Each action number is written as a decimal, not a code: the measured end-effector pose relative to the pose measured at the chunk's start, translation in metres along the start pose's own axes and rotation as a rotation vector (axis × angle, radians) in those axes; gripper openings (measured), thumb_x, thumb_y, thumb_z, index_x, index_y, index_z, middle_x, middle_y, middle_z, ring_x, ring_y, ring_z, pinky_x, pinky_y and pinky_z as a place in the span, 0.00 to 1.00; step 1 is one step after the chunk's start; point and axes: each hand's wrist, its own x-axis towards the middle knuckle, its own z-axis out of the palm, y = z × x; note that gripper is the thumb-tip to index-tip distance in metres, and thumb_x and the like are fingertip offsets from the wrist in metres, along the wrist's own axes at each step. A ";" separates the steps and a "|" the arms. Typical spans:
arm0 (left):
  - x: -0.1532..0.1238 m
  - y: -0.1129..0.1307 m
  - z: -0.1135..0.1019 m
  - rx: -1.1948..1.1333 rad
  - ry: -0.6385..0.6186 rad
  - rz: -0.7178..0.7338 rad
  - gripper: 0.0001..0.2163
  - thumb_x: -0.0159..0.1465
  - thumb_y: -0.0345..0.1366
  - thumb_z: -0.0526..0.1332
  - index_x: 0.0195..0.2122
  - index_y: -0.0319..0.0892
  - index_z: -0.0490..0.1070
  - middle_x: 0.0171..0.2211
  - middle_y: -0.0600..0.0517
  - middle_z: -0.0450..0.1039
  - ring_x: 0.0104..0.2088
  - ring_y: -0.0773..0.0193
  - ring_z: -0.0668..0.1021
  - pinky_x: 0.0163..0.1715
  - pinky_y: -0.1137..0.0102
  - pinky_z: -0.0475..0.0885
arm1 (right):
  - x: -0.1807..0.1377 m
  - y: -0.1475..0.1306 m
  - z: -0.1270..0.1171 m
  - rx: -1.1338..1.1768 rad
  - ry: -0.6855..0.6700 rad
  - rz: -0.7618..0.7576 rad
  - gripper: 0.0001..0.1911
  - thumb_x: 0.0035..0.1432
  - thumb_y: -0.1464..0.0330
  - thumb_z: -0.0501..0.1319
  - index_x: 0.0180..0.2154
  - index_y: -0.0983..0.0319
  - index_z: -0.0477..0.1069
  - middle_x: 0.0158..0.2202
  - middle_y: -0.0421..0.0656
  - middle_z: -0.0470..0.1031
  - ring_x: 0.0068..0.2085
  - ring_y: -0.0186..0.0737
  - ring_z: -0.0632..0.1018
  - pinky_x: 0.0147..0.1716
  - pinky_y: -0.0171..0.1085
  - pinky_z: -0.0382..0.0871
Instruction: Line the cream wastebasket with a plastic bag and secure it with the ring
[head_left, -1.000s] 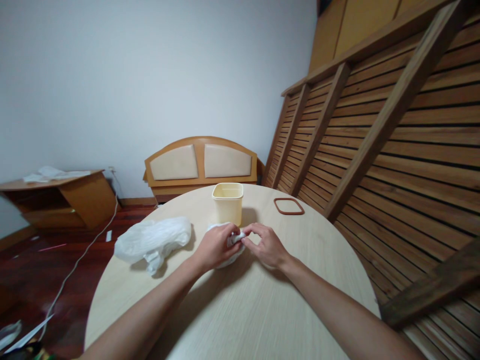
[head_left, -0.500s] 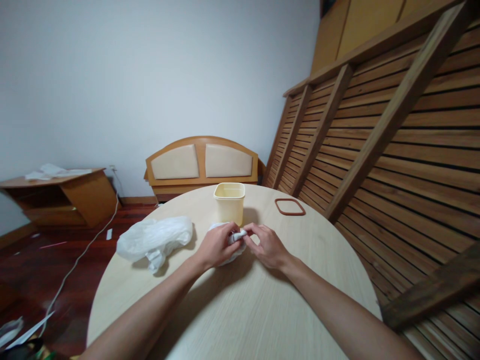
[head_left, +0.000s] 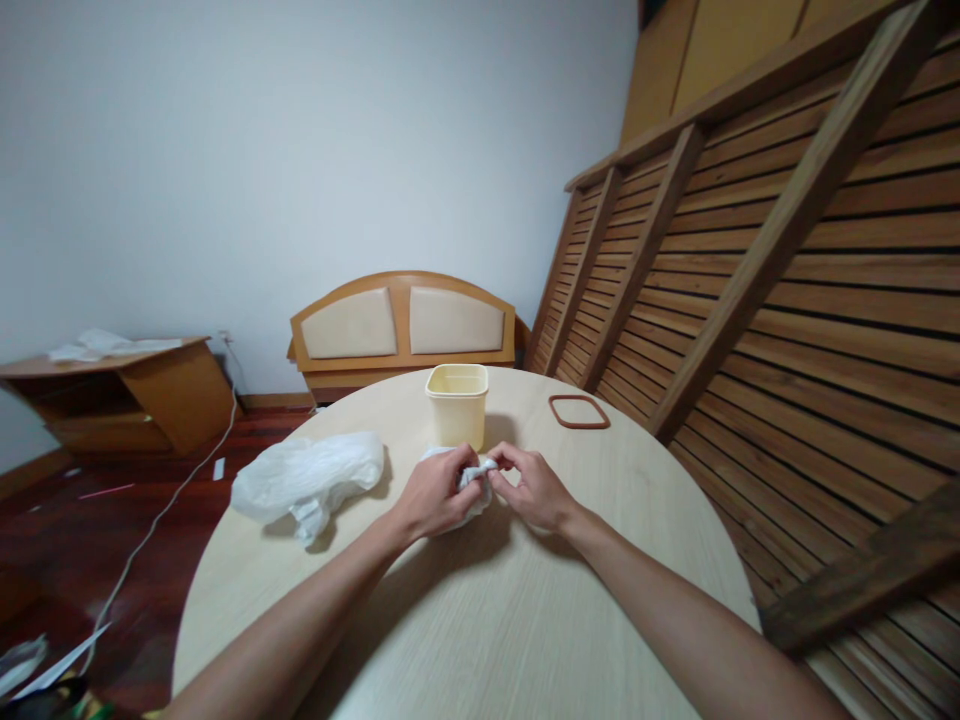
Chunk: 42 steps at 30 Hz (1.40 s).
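Between my hands, low over the table, is a crumpled white plastic bag (head_left: pixel 477 500), partly hidden by my fingers. My left hand (head_left: pixel 441 490) is closed around its gathered, twisted part. With thumb and forefinger, my right hand (head_left: pixel 531 488) pinches the bag's twisted end. Just behind them stands a pale yellow square plastic bin (head_left: pixel 457 415), upright and without a lid. A brown rounded-square ring (head_left: pixel 579 412) lies flat on the table to the bin's right. Left of my hands rests another crumpled white plastic bag (head_left: pixel 315 480); what it holds cannot be made out.
The round light-wood table (head_left: pixel 480 620) carries all of this. A wooden headboard (head_left: pixel 405 335) stands behind it, and a slatted wooden frame (head_left: pixel 750 300) leans along the right. At left are a low cabinet (head_left: pixel 165 400) and a cable (head_left: pixel 161 515) on the dark floor.
My hands stay on the twisted bag with only small finger movements. The bin, the ring and the other bag have not moved on the table.
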 end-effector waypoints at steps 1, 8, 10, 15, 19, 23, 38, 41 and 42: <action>0.000 0.000 0.001 0.006 0.004 -0.010 0.03 0.61 0.37 0.57 0.33 0.44 0.65 0.28 0.53 0.72 0.29 0.62 0.72 0.31 0.70 0.62 | 0.000 0.000 -0.001 0.002 0.001 0.002 0.04 0.60 0.69 0.57 0.35 0.60 0.71 0.31 0.40 0.77 0.33 0.38 0.76 0.36 0.35 0.68; 0.004 -0.004 0.003 -0.042 0.012 -0.035 0.05 0.60 0.37 0.59 0.36 0.44 0.65 0.30 0.54 0.73 0.29 0.63 0.72 0.31 0.70 0.63 | 0.001 0.002 -0.006 -0.037 0.045 0.029 0.04 0.59 0.67 0.58 0.33 0.60 0.69 0.30 0.40 0.75 0.32 0.38 0.75 0.35 0.36 0.67; 0.004 -0.004 0.002 -0.087 0.020 -0.006 0.05 0.63 0.38 0.58 0.39 0.44 0.66 0.33 0.53 0.74 0.32 0.62 0.74 0.34 0.69 0.66 | 0.001 0.002 -0.006 -0.034 0.067 0.040 0.04 0.59 0.67 0.58 0.33 0.60 0.69 0.29 0.39 0.74 0.31 0.37 0.74 0.34 0.36 0.67; 0.001 -0.007 -0.001 -0.153 -0.031 0.109 0.17 0.65 0.43 0.61 0.52 0.43 0.66 0.47 0.45 0.76 0.46 0.55 0.77 0.47 0.64 0.70 | 0.001 0.008 -0.006 0.016 0.143 0.055 0.04 0.60 0.67 0.58 0.35 0.60 0.68 0.30 0.39 0.75 0.32 0.37 0.76 0.35 0.36 0.68; 0.000 -0.012 0.002 -0.132 -0.061 0.122 0.27 0.62 0.44 0.65 0.60 0.43 0.61 0.54 0.42 0.73 0.52 0.52 0.76 0.52 0.60 0.70 | 0.001 0.016 -0.010 0.030 0.165 0.052 0.11 0.61 0.67 0.58 0.45 0.61 0.72 0.34 0.41 0.79 0.35 0.38 0.78 0.38 0.37 0.71; 0.000 -0.012 0.006 -0.052 -0.098 0.126 0.23 0.64 0.41 0.62 0.59 0.43 0.63 0.52 0.43 0.74 0.50 0.51 0.76 0.51 0.59 0.69 | 0.001 0.024 -0.016 0.011 0.064 0.010 0.12 0.62 0.70 0.57 0.45 0.59 0.76 0.40 0.42 0.82 0.38 0.38 0.79 0.40 0.38 0.71; 0.002 -0.015 0.016 0.022 -0.066 0.019 0.12 0.63 0.34 0.61 0.48 0.43 0.68 0.44 0.47 0.78 0.44 0.55 0.77 0.44 0.64 0.70 | 0.000 0.031 -0.028 -0.062 -0.002 -0.006 0.13 0.59 0.73 0.57 0.44 0.61 0.75 0.41 0.44 0.80 0.41 0.40 0.79 0.43 0.40 0.72; 0.001 -0.012 0.012 0.026 -0.040 0.055 0.14 0.63 0.37 0.62 0.49 0.42 0.68 0.46 0.45 0.77 0.46 0.54 0.77 0.47 0.61 0.70 | -0.002 0.030 -0.028 -0.088 -0.086 -0.110 0.24 0.55 0.74 0.59 0.54 0.60 0.69 0.53 0.47 0.75 0.52 0.44 0.76 0.49 0.43 0.72; 0.000 -0.011 0.010 0.036 -0.026 0.070 0.15 0.62 0.39 0.62 0.50 0.42 0.68 0.46 0.45 0.76 0.47 0.53 0.76 0.48 0.60 0.70 | -0.003 0.029 -0.027 -0.097 -0.102 -0.137 0.27 0.54 0.73 0.61 0.57 0.60 0.67 0.56 0.48 0.72 0.55 0.46 0.74 0.52 0.45 0.71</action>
